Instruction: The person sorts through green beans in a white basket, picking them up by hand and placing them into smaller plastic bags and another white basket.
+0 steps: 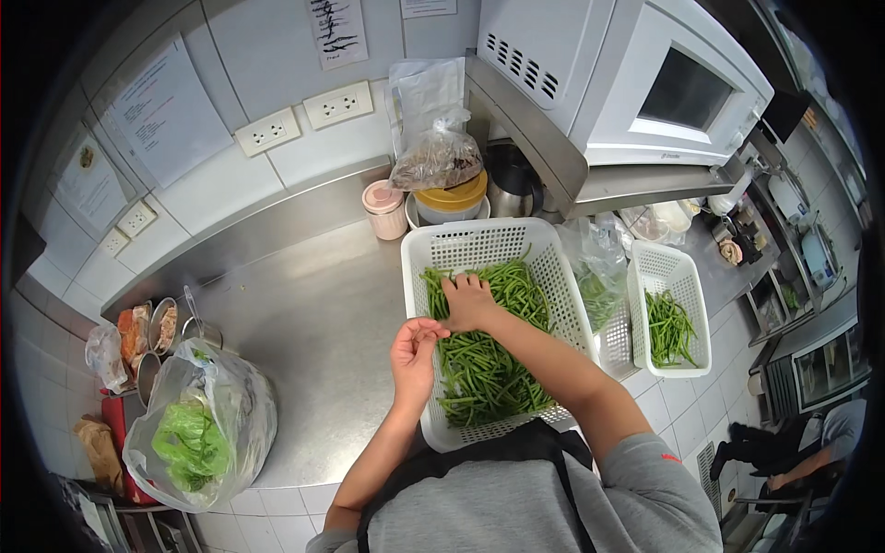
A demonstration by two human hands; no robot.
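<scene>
A large white perforated plastic basket (570, 294) stands before me, holding a thick layer of green beans (494, 373). My right hand (470, 304) reaches over the basket, palm down, its fingers spread on the beans near the left side. Beside it, over the basket's left rim, my left hand (415, 352) is raised with thumb and fingertips pinched together. The fingertips of the left hand are close to the right thumb. Whether anything small is pinched there is too fine to make out.
A second white basket (700, 332) with green beans stands right, beside a clear plastic bag (598, 276) of greens. A large plastic bag (256, 415) sits left on the steel counter (311, 345). A microwave (615, 145) overhangs the back right. Another person (823, 442) is at far right.
</scene>
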